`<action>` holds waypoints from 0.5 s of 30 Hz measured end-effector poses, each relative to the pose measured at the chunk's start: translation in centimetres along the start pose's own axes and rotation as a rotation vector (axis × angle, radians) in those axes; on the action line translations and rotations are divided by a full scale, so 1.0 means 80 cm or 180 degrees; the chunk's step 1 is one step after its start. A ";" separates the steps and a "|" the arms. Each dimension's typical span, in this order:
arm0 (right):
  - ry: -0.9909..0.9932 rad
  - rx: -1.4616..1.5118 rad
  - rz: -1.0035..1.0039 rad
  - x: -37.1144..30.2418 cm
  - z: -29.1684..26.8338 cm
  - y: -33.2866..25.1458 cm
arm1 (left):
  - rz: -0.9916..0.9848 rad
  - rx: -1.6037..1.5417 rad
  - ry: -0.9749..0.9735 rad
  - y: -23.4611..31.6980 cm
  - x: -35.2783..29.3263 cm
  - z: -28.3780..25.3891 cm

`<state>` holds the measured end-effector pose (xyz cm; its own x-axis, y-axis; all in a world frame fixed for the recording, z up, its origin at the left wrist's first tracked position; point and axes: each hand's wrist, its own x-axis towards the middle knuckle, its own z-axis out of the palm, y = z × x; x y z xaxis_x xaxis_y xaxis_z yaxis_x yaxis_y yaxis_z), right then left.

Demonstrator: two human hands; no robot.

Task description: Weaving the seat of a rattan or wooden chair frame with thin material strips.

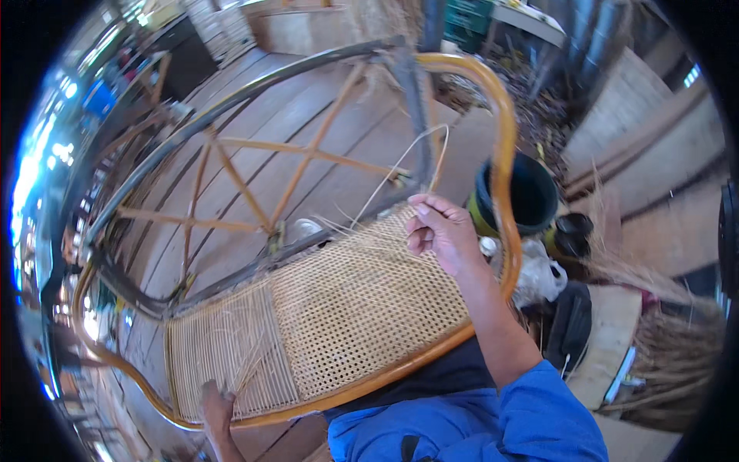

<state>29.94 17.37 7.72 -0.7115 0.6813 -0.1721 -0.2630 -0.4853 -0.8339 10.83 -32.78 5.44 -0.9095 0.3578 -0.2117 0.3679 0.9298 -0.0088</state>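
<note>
Across my lap lies a rattan bench frame with a cane seat. Its right part is a finished-looking open mesh, while the left part shows parallel strands running one way. My right hand is raised over the seat's far right corner, thumb and fingers pinched on a thin cane strand. A long pale strand loops up beyond that hand. Near the front left rail, my left hand rests at the seat edge beside loose strand ends; its fingers are small and partly hidden.
The wrapped backrest frame with crossed rattan poles rises beyond the seat. At right stand a dark bucket, a black container and a white plastic bag. A bundle of fibres lies far right on the plank floor.
</note>
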 end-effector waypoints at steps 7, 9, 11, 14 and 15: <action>0.0085 0.0226 0.0883 -0.117 -0.049 0.051 | 0.1316 -0.1933 -0.0026 0.257 -0.035 -0.028; 0.0214 0.0353 0.1117 -0.157 -0.056 0.075 | 0.1479 -0.2814 -0.1356 0.335 -0.071 0.007; 0.1080 0.0578 0.1233 -0.187 -0.067 0.091 | 0.1871 -0.2741 -0.1632 0.383 -0.090 0.039; 0.1423 0.0202 0.1099 -0.210 -0.093 0.103 | 0.1872 -0.2674 -0.1924 0.400 -0.100 0.058; 0.1383 0.0193 0.1072 -0.211 -0.103 0.104 | 0.1758 -0.2375 -0.2155 0.400 -0.098 0.060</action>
<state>45.14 6.34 -0.67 -0.4317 0.6401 -0.6355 -0.1135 -0.7375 -0.6658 30.67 -6.21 2.12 -0.2861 0.8232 -0.4904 0.2723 0.5606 0.7821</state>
